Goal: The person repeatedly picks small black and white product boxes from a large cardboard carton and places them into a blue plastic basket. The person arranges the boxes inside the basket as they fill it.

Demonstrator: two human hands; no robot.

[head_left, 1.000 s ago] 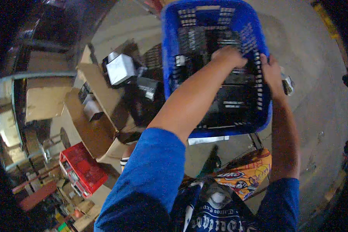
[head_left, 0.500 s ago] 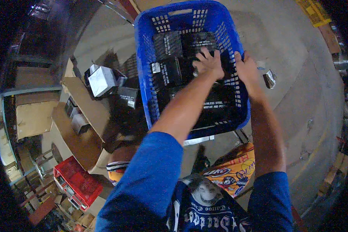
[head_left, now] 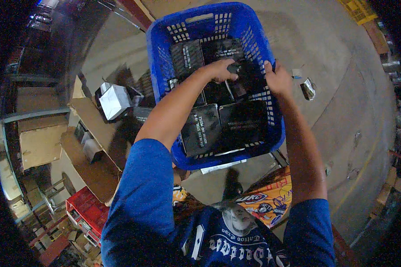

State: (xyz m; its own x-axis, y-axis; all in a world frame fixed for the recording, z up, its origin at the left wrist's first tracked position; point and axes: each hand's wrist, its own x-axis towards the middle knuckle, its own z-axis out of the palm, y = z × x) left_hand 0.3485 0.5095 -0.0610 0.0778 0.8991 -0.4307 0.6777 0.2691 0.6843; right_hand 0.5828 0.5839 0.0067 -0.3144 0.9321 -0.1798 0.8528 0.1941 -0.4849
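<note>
Blue plastic shopping-style basket [head_left: 155, 58] with slotted walls, seen from above in front of the wearer, packed with black cardboard boxes. Two of them, the front left box [head_left: 201, 130] and the front right box [head_left: 242, 124], lie side by side at the near end; more fill the middle and far end. The person's hands are apart. The left hand [head_left: 222, 71] reaches inside, over the middle boxes, thumb and fingers parted; whether it grips a box cannot be told. The right hand [head_left: 277, 79] is clamped on the basket's right rim. To the left are an open brown cardboard carton [head_left: 91, 151] with boxes inside, a white box [head_left: 114, 101] near it, and a red plastic crate [head_left: 87, 209] lower down. Crumpled silvery packaging [head_left: 308, 89] lies on the concrete floor [head_left: 334, 124] at right. Below show blue sleeves [head_left: 142, 182] and orange patterned shorts [head_left: 267, 200].
</note>
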